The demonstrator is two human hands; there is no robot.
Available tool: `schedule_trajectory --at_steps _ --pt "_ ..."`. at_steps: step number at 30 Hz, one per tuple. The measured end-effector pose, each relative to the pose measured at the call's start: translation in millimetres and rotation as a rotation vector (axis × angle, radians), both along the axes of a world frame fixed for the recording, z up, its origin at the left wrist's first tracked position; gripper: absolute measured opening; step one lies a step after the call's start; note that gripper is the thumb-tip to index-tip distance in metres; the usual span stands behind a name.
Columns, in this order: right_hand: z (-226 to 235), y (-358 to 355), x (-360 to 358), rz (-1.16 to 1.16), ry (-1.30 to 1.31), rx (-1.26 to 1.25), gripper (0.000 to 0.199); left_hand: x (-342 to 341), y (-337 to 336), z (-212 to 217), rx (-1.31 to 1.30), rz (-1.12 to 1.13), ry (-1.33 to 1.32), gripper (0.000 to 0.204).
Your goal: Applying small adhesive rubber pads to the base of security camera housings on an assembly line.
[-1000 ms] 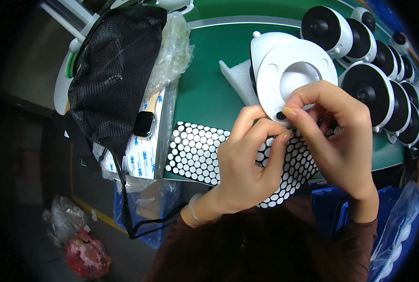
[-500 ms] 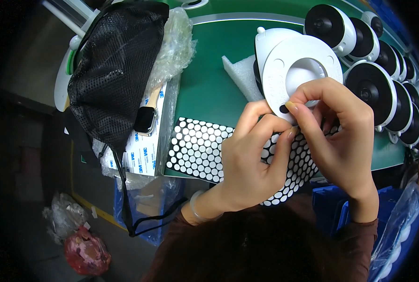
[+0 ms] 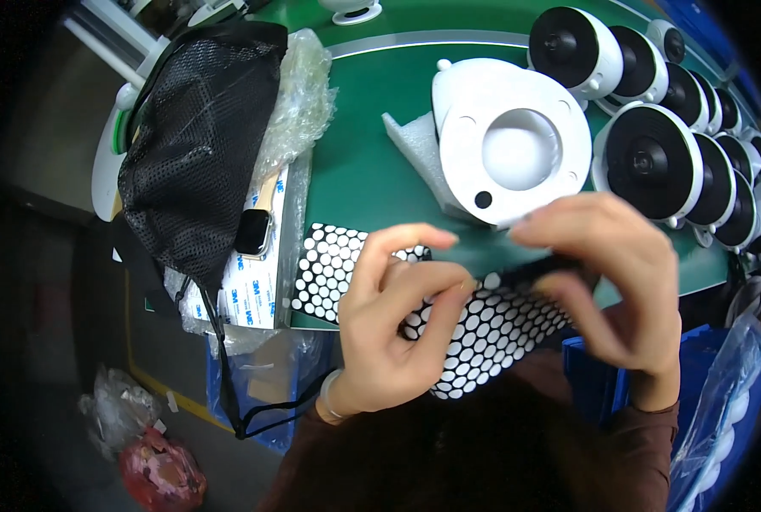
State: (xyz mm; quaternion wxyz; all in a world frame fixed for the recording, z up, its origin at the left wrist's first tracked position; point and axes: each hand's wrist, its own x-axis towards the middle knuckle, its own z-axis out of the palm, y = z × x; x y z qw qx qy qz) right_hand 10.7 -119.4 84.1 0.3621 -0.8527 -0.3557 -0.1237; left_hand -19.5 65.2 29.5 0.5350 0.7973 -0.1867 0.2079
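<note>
My left hand [image 3: 402, 320] pinches a black sheet of round white adhesive dots [image 3: 500, 328] between thumb and fingers. My right hand [image 3: 611, 269] is at the sheet's far right edge, its thumb and forefinger smeared by motion, so its hold is unclear. Just beyond the hands, a white camera with a ring-shaped base [image 3: 517, 192] rests on the table, base toward me. One black round pad [image 3: 483, 200] sits in the base's near left recess; the other visible round recesses show white. A second dotted sheet section [image 3: 325, 277] lies left of my left hand.
White foam [image 3: 423, 154] lies beside the camera. Several white cameras with black fronts [image 3: 653, 162] crowd the right. To the left are a black mesh bag [image 3: 201, 154], a smartwatch [image 3: 253, 232] and clear plastic wrap [image 3: 299, 111]. Blue bins [image 3: 696, 363] stand below the table edge.
Both hands have come away from the camera base toward the dotted sheet, the left hand moving left. The black pad stays on the base, now uncovered. The view has shifted slightly.
</note>
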Motion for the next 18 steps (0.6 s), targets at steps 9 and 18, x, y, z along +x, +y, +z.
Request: schedule_trajectory --at_steps 9,18 --pt "-13 -12 -9 0.035 0.027 0.046 0.018 1 -14 22 0.074 -0.144 0.093 0.011" --pt "-16 -15 -12 -0.035 -0.201 0.087 0.02 7 -20 19 0.044 -0.195 0.037 0.004"
